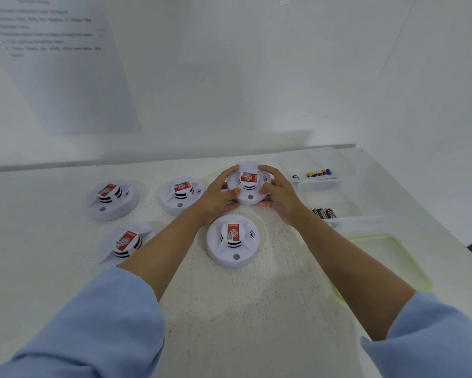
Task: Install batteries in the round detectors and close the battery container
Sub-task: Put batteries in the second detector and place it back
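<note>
Several white round detectors with red labels stand face up on the white table. The far right detector (249,186) is gripped from both sides: my left hand (219,196) curls round its left rim and my right hand (279,195) round its right rim. Another detector (232,241) sits just in front of it, between my forearms. Two more are a far middle detector (178,195) and a far left detector (112,199), and a near left detector (124,242) lies partly behind my left forearm. A clear battery container (318,184) at the right holds several batteries (319,173).
A second clear tray (346,221) nearer to me holds three dark batteries (324,213). A green-rimmed clear lid (398,255) lies flat on the table's right side. A printed sheet (60,64) hangs on the back wall. The table edge runs along the right.
</note>
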A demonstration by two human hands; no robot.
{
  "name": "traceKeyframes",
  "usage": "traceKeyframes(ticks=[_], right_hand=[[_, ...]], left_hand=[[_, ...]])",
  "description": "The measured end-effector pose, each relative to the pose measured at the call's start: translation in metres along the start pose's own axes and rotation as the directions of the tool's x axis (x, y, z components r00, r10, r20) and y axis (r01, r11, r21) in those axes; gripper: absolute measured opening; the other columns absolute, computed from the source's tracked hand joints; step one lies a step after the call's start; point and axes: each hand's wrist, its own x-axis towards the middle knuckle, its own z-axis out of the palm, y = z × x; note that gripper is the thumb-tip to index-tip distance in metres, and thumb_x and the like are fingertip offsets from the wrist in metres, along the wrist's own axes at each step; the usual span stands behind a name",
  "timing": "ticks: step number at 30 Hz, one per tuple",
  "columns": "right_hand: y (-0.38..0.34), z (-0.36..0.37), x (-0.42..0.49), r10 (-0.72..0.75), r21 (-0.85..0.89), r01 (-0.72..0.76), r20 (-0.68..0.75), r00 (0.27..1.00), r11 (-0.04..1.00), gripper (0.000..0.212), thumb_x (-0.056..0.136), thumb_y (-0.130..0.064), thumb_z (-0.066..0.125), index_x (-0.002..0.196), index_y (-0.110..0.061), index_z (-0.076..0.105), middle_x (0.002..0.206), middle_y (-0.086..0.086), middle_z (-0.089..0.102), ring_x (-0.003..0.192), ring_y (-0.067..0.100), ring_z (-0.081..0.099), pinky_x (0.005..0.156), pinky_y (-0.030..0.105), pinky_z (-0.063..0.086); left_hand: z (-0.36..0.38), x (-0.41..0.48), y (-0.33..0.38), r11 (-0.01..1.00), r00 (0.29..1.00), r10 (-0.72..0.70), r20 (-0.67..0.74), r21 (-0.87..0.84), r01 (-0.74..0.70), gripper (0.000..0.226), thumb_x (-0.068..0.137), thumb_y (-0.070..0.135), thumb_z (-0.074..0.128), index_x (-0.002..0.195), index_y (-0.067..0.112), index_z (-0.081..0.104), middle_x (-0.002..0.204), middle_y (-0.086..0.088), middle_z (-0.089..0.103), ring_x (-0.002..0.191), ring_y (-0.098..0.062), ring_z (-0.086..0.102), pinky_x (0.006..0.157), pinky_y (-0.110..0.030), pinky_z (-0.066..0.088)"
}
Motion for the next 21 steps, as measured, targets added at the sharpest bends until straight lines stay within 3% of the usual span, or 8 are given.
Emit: traceKeyframes(ticks=[9, 21], right_hand=[[-0.0019, 0.001, -0.0013, 0.006, -0.001, -0.006, -0.006, 1.0, 1.0, 0.049, 0.081, 0.01, 0.042, 0.118, -0.022, 0.05, 0.113, 0.011, 0.052, 0.095, 0.025, 0.057, 0.064, 0.028, 0.055], [0.0001, -0.0007, -0.0005, 0.003, 0.014, -0.003, 0.009, 1.0, 1.0, 0.049, 0.082, 0.01, 0.041, 0.118, -0.021, 0.05, 0.118, 0.014, 0.052, 0.099, 0.029, 0.057, 0.074, 0.036, 0.056]], left_hand=[[-0.001, 0.0008, -0.0007, 1.0, 1.0, -0.008, 0.011, 0.008, 0.008, 0.051, 0.092, 0.006, 0.051, 0.136, 0.03, 0.038, 0.129, -0.011, 0.046, 0.101, -0.016, 0.057, 0.078, -0.025, 0.056], [-0.0007, -0.0001, -0.0007, 1.0, 1.0, 0.006, 0.012, 0.024, -0.006, 0.052, 0.092, 0.005, 0.051, 0.137, 0.028, 0.036, 0.127, -0.01, 0.046, 0.104, -0.021, 0.056, 0.078, -0.025, 0.055]])
